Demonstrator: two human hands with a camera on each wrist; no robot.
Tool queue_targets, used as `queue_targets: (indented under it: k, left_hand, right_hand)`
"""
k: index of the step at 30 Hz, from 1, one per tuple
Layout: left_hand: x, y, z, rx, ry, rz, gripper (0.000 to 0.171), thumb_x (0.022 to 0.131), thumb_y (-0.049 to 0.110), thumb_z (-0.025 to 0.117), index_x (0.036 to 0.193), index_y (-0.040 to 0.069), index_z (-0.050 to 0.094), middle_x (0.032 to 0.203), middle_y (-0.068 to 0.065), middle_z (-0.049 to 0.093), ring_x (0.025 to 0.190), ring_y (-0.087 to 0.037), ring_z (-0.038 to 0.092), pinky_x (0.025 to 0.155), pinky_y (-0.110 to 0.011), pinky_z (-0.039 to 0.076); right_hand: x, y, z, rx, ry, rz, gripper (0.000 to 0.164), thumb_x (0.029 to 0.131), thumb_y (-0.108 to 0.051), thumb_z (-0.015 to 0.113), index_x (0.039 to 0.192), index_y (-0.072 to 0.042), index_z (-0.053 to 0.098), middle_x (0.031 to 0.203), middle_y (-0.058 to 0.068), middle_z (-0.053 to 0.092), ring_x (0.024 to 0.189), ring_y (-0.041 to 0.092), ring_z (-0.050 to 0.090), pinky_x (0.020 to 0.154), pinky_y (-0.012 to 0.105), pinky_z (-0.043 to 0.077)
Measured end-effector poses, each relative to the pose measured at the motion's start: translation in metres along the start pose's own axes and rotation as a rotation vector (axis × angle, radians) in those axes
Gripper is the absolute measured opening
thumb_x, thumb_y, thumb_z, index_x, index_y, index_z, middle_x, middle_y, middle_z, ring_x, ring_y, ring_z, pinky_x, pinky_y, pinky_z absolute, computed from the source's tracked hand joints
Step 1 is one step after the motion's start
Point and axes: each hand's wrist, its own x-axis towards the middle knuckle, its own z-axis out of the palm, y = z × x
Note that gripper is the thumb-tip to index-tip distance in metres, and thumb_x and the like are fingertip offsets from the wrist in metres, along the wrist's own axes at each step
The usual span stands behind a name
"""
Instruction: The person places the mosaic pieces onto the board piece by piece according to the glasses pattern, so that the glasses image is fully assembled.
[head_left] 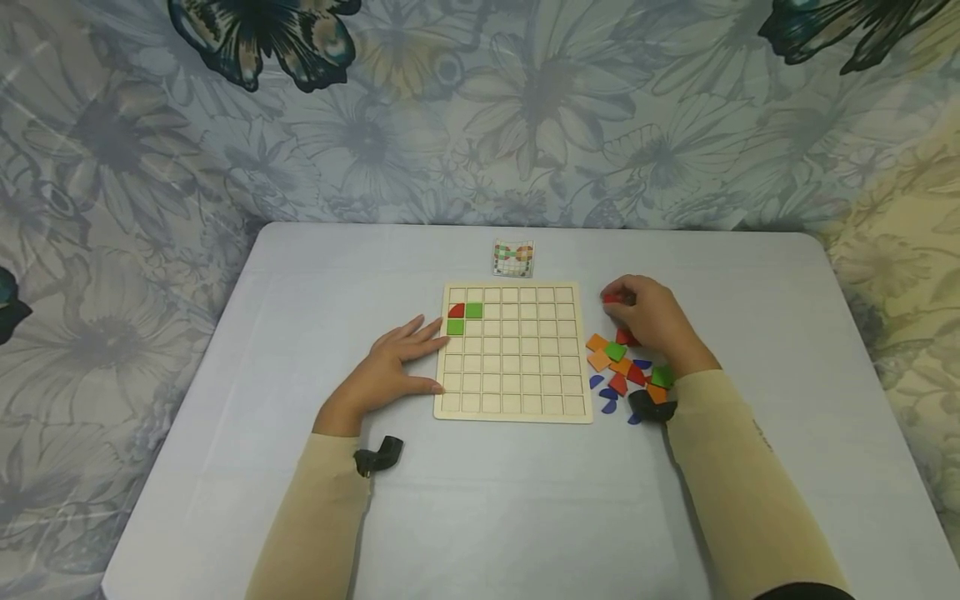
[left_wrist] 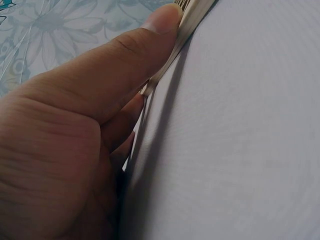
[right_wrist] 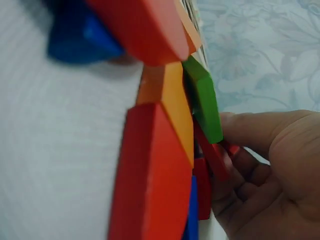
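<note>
Home or studio, unclear which, floral butterfly-print hangings around a white table

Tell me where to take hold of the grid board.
Probably best pinched by its left edge, midway along, coming from the left: the grid board lies flat with a straight rim there, while loose pieces crowd its right side.

There are two hands, one card, one board (three pieces inside).
</note>
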Motion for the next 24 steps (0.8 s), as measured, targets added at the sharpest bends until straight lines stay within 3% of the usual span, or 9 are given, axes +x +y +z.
queue_targets:
  k: [7,14,24]
  left_hand:
    - [0.0,-0.002,0.0,0.005,-0.001,0.011,0.088,0.085,0.042,0.095,0.161,0.024,0.056,0.172,0.018,0.03,0.164,-0.012,0.009,0.131,-0.051,0.005]
    - [0.0,-0.001,0.0,0.005,-0.002,0.005,0.088,0.084,0.041,0.096,0.161,0.024,0.056,0.172,0.018,0.03,0.164,-0.012,0.009,0.131,-0.051,0.005]
    - [0.0,0.0,0.0,-0.005,-0.002,0.004,0.087,0.084,0.04,0.096,0.16,0.024,0.057,0.172,0.018,0.031,0.164,-0.011,0.009,0.131,-0.05,0.005]
  right_hand:
    - [-0.004,-0.004,-0.003,0.135,0.017,0.035,0.03,0.108,-0.026,0.073,0.13,-0.008,0.066,0.121,0.016,0.065,0.098,0.034,0.061,0.075,0.042,0.059]
    - [-0.006,-0.017,-0.001,0.268,0.061,-0.02,0.032,0.108,-0.028,0.074,0.134,-0.008,0.073,0.12,0.011,0.07,0.105,0.029,0.06,0.085,0.037,0.055]
    - [-0.005,-0.036,0.013,0.411,0.059,-0.126,0.029,0.106,-0.024,0.077,0.125,-0.002,0.07,0.112,0.013,0.072,0.096,0.033,0.065,0.081,0.031,0.057]
